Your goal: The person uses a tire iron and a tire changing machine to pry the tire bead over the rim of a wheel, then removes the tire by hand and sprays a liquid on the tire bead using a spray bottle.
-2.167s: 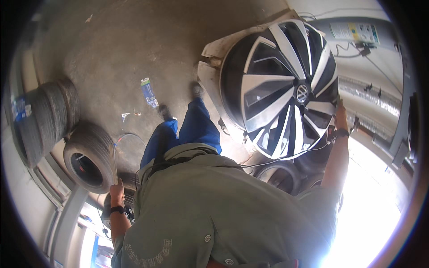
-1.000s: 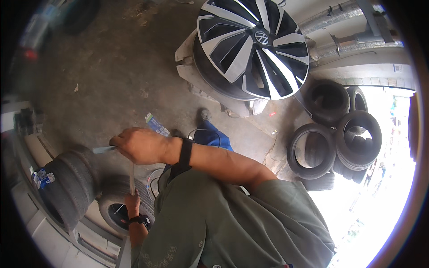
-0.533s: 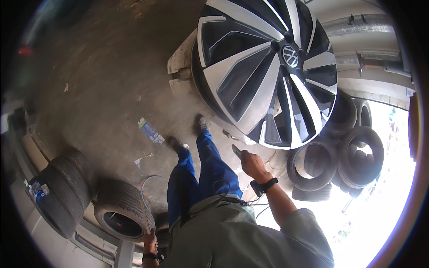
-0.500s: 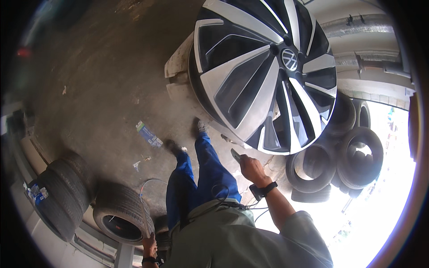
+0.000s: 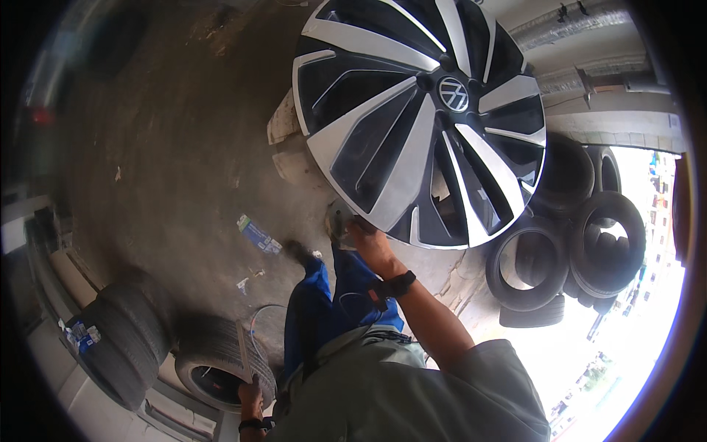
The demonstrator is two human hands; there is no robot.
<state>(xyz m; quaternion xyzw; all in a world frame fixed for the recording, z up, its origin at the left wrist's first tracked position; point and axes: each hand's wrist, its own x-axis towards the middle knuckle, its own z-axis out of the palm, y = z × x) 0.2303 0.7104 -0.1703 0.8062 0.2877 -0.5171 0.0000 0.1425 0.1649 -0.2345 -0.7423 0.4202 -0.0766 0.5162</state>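
A large black-and-silver wheel [image 5: 501, 191] sits on a pale, worn stand [image 5: 287, 166] at upper centre. My right hand [image 5: 372, 247] is closed at the wheel's lower-left edge, its fingertips partly under or against the rim. I cannot clearly make out what it holds there. Lower left, my left hand [image 5: 250, 394] is closed on a long, thin, pale bar [image 5: 243, 342], which points upward beside a tyre [image 5: 195, 372] lying on its side. Below the wheel are my legs [image 5: 309, 309] in blue trousers.
Several stacked tyres [image 5: 118, 346] lean at the left. More tyres [image 5: 604, 276] stand at the right beside a bright opening. Metal pipes [image 5: 545, 29] run along the upper right. A blue packet [image 5: 258, 234] lies on the concrete floor [image 5: 169, 184], and a thin hose [image 5: 269, 309] loops near my left leg.
My right hand, earlier raised across my body, then below the wheel with a small flat tool, has moved up to the wheel's edge. My left hand still holds the bar low at the left.
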